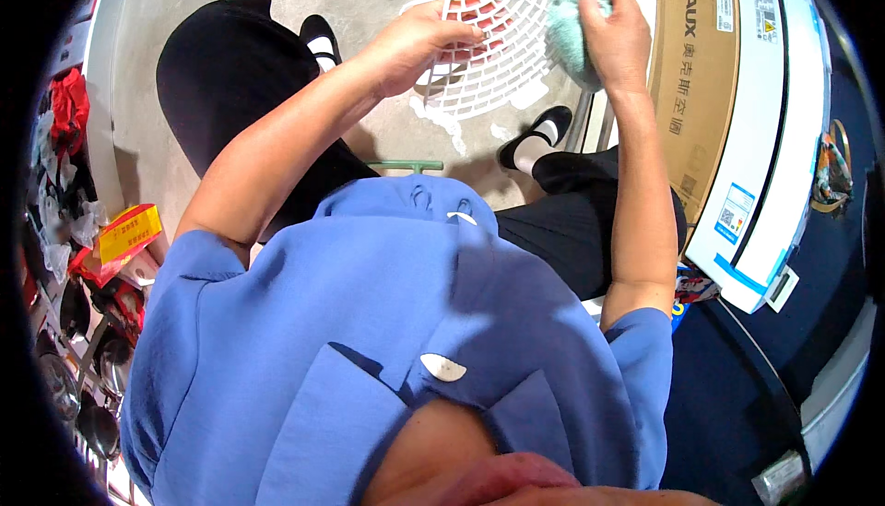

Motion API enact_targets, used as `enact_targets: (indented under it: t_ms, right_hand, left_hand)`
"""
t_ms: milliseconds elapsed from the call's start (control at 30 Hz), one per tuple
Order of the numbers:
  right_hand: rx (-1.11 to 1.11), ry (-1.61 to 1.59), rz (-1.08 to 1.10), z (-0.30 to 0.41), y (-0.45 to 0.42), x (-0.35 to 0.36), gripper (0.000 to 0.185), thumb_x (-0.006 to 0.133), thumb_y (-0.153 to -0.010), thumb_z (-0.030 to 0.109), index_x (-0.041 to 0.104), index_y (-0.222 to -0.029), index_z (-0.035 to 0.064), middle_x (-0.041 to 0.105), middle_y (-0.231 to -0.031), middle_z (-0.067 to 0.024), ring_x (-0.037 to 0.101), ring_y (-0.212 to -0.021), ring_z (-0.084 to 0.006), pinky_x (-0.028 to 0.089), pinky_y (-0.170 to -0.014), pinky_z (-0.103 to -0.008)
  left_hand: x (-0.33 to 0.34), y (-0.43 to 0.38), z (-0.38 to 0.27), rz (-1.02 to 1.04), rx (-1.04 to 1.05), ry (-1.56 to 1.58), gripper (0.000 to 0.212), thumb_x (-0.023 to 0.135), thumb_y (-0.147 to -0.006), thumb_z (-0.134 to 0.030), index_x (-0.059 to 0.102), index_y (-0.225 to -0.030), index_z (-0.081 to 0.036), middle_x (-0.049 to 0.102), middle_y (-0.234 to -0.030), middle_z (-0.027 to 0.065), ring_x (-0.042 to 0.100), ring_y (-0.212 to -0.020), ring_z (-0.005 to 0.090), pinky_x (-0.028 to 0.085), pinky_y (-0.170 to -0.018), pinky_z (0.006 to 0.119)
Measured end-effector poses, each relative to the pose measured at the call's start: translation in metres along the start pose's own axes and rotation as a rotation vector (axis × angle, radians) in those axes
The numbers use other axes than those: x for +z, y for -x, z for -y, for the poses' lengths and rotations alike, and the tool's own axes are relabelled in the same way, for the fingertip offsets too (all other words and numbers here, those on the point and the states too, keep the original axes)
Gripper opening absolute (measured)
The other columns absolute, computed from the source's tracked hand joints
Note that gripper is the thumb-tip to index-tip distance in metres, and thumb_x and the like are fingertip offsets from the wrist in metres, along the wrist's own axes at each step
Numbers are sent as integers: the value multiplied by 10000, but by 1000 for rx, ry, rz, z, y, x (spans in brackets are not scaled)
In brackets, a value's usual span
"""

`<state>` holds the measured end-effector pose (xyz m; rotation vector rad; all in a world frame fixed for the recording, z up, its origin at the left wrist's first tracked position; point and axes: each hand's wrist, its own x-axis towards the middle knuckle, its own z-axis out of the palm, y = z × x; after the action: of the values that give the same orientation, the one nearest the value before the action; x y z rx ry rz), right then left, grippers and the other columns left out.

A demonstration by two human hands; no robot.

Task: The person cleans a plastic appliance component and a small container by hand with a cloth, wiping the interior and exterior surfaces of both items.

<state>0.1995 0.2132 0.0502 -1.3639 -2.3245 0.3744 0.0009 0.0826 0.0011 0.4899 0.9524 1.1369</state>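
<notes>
A white plastic fan-shaped grille (508, 74) is held up over the floor. My left hand (425, 43) grips its left side, the thumb in front and the fingers showing through the openings behind. At the grille's right edge, my right hand (619, 36) holds a pale green cloth (570, 43), bunched up and hanging down. White foam or liquid (442, 122) lies on the floor beneath the grille.
To the right stand a long cardboard box (691, 84) and a white appliance (757, 119) with blue tape strips. A green bar (408, 164) is between my legs. Red and yellow packaging (121, 240) and metal pans (97, 430) are at the left.
</notes>
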Motion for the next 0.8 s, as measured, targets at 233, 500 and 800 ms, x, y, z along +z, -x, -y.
enact_targets:
  t_ms: [233, 500, 800]
  right_hand:
    - [-537, -75, 55, 55, 34, 20, 167, 702, -842, 184, 628, -985, 141, 611, -937, -60, 672, -813, -262, 540, -695, -351]
    - [9, 135, 108, -52, 4, 19, 249, 561, -927, 314, 636, -1081, 134, 667, -1052, -122, 668, -925, -302, 517, -820, -431]
    - [479, -703, 451, -42, 2, 13, 537, 547, -973, 481, 644, -1249, 31, 664, -1158, -141, 604, -1067, -227, 437, -964, -344]
  left_hand:
    - [-5, -2, 5, 16, 30, -305, 318, 585, -927, -138, 582, -1225, -27, 674, -1071, 78, 666, -971, 146, 531, -917, 301]
    - [-3, 8, -16, -73, 114, -207, 383, 596, -935, -114, 543, -1304, -25, 673, -1152, 103, 675, -1035, 175, 552, -947, 334]
    - [-6, 3, -22, -85, 118, 265, 286, 615, -914, -87, 608, -1194, -32, 680, -1145, 106, 675, -1056, 216, 547, -984, 379]
